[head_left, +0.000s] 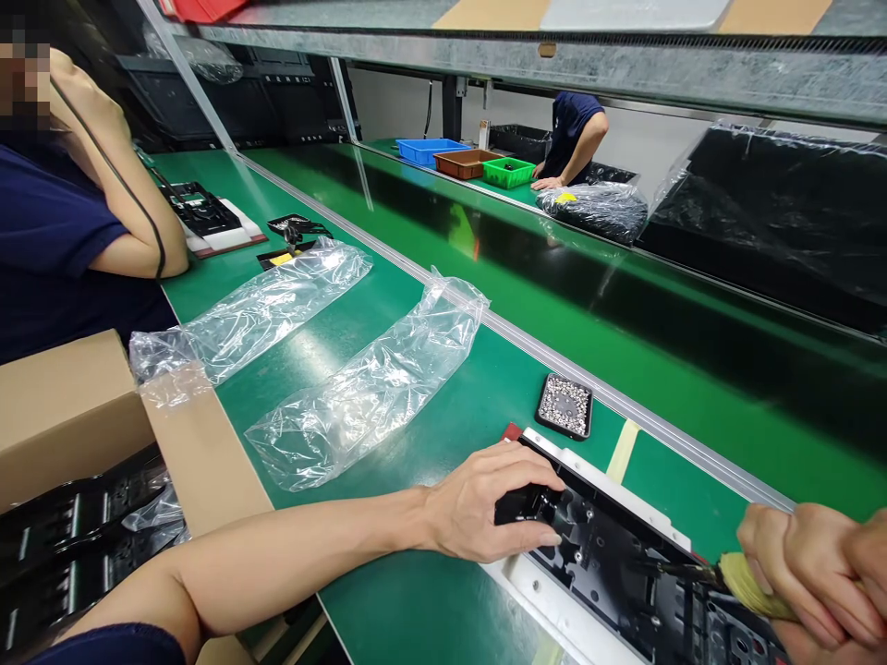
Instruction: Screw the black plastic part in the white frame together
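Note:
A long black panel point(602, 545) with holes and small studs lies in a white fixture point(565, 614) at the lower right. My left hand point(485, 503) is curled over the panel's left end, thumb and fingers gripping a raised black part there. In my right hand point(814, 568) is a screwdriver point(748, 584), its handle wrapped in yellowish tape, the fingers closed around it. Its dark shaft points left over the panel; the tip is blurred. Beyond the fixture sits a small black tray point(565, 405) of silvery screws.
Two clear plastic bags point(381, 397) lie left on the green bench point(416, 591). An open carton point(76, 388) with black parts stands at lower left. One co-worker point(62, 212) is at left, another point(578, 129) across the conveyor point(430, 222). A shelf point(485, 60) hangs overhead.

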Motion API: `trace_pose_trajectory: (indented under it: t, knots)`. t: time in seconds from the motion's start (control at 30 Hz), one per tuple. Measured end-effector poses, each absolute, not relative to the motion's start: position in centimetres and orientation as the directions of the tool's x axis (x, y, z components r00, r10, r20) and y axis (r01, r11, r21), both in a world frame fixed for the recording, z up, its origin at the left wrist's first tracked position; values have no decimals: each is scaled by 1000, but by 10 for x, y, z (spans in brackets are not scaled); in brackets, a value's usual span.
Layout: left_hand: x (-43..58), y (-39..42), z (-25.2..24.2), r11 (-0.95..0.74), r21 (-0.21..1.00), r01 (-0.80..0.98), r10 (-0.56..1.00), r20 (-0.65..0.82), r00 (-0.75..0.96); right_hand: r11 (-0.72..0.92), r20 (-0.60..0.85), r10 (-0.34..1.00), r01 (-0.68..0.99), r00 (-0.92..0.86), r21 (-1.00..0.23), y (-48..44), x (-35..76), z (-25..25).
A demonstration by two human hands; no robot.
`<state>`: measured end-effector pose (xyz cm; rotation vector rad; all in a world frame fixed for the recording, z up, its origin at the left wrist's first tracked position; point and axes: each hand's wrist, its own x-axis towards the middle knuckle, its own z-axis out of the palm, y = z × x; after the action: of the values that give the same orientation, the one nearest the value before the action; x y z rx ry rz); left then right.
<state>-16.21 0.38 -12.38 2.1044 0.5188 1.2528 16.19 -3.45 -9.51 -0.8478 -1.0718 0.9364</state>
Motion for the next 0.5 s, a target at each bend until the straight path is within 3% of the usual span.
trace_pose_trajectory:
  t: [0.3, 0.5]
  knots:
    - [-162, 4, -123, -728, 686, 16, 609, 635, 476, 388, 367, 912, -93, 185, -917, -44, 167, -106]
    - [-163, 4, -124, -725, 688, 19, 612, 632, 475, 380, 364, 914, -62, 179, -923, -36, 151, -85]
